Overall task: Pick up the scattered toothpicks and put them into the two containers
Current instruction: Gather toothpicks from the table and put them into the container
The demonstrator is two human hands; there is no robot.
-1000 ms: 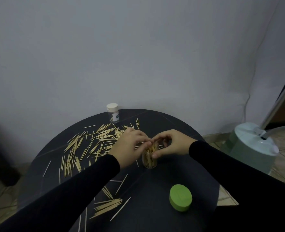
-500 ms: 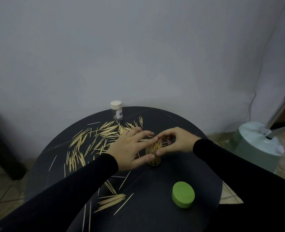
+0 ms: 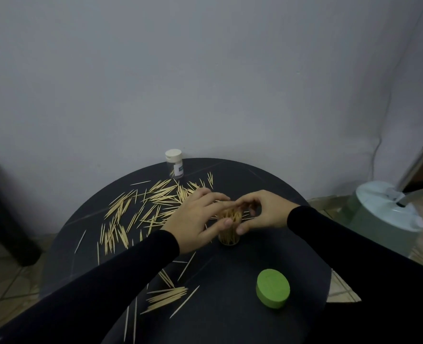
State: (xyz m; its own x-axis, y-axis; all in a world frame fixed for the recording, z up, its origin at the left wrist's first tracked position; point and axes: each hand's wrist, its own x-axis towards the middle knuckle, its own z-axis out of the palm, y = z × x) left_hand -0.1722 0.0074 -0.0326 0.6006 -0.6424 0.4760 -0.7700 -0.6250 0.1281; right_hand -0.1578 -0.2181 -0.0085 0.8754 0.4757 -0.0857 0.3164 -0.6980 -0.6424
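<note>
A clear container packed with upright toothpicks stands mid-table on the round black table. My right hand curls around its top, thumb against its right side. My left hand lies with straight fingers across the toothpick tips, thumb touching the container's left side. Scattered toothpicks cover the table's far left, and a smaller bunch of toothpicks lies near me. A second small jar with a white lid stands at the table's far edge.
A green round lid lies on the near right of the table. A pale green appliance base stands on the tiled floor to the right. A dark object sits left of the table. The wall is close behind.
My left hand's fingers have uncurled and now stretch flat over the container's top. My right hand stays curled at the container. The container has not moved on the table.
</note>
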